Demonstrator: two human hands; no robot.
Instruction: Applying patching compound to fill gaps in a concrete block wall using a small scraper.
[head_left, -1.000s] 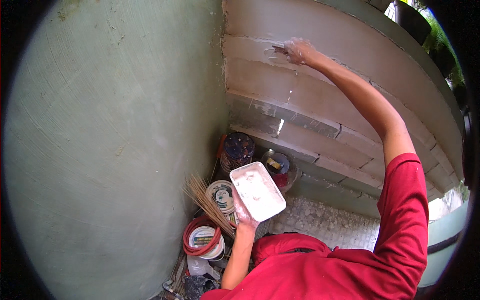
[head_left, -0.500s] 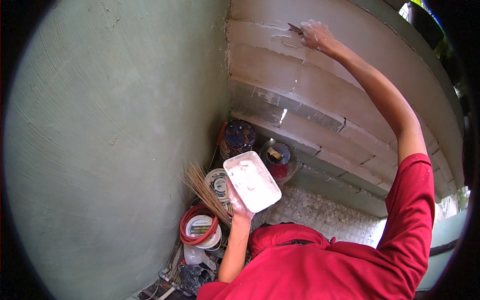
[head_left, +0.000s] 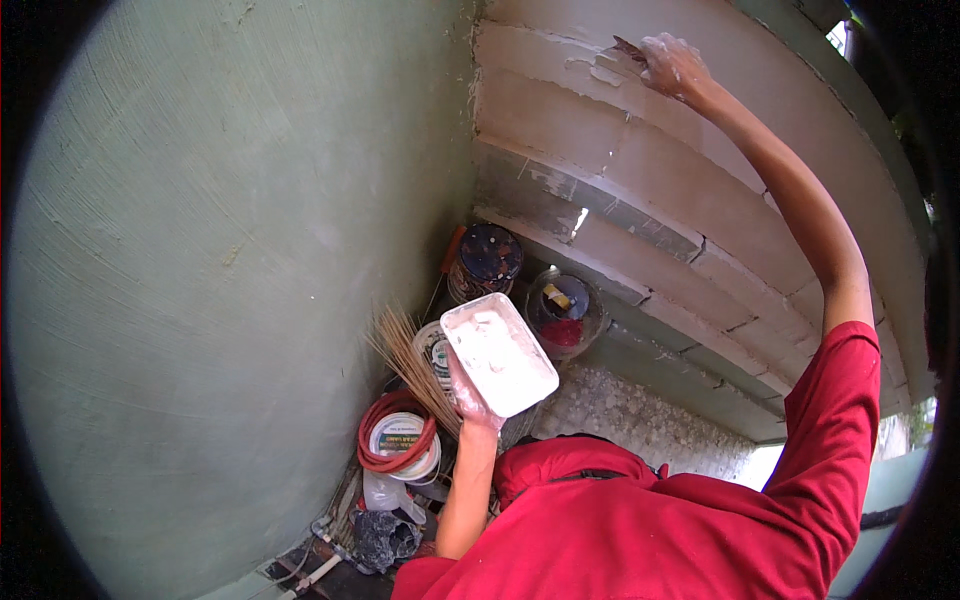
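Note:
My left hand (head_left: pixel 468 392), smeared with white, supports a white rectangular tray (head_left: pixel 534 386) from below and along its side. White paste (head_left: pixel 488 338) lies inside the tray. High on the block wall (head_left: pixel 560 120), my right hand (head_left: pixel 676 68) is closed round a putty knife (head_left: pixel 630 50) with a dark, stained blade. The blade is at the wall, beside ragged pale patches of paste along a joint. White residue coats the right fingers too. The knife's handle is mostly hidden in my grip.
A smooth green wall (head_left: pixel 230 250) rises on the left. Below stand a dark-lidded bucket (head_left: pixel 490 252), a clear tub (head_left: pixel 595 325) with a red item, a bundle of thin sticks (head_left: pixel 410 355), a red hose coil (head_left: pixel 372 455) round a white bucket (head_left: pixel 410 468), and a black plastic bag (head_left: pixel 385 540).
My right hand and the putty knife stay high on the wall, shifted slightly right along the joint. The tray has tilted slightly in my left hand; the view has moved a little.

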